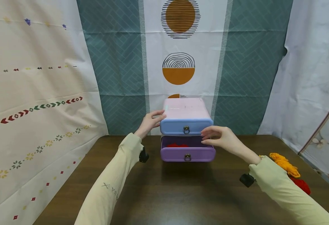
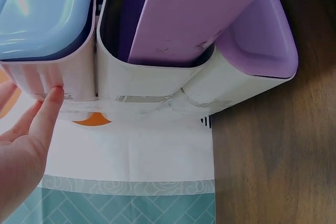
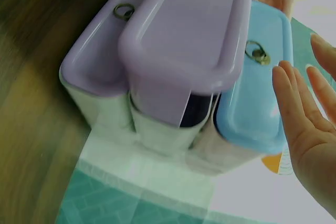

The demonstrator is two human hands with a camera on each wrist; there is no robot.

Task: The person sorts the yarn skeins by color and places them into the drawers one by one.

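Observation:
A small drawer unit (image 1: pixel 185 108) with a pale pink top stands at the back of the table. Its blue top drawer (image 1: pixel 171 126) is closed. Beneath it, a purple middle drawer (image 1: pixel 172 154) is pulled out, with something red, like yarn (image 1: pixel 177 145), inside. In the right wrist view, a closed purple bottom drawer (image 3: pixel 102 59) shows. My left hand (image 1: pixel 149 122) rests its fingertips on the unit's left side, beside the blue drawer. Fingers extended, my right hand (image 1: pixel 223 137) is by the blue drawer's right end, holding nothing; contact cannot be told.
Orange yarn (image 1: pixel 285 164) and red yarn (image 1: pixel 301 185) lie at the right of the brown wooden table (image 1: pixel 164 200). Patterned cloths hang behind and along both sides. The pulled-out drawer juts toward me between the hands.

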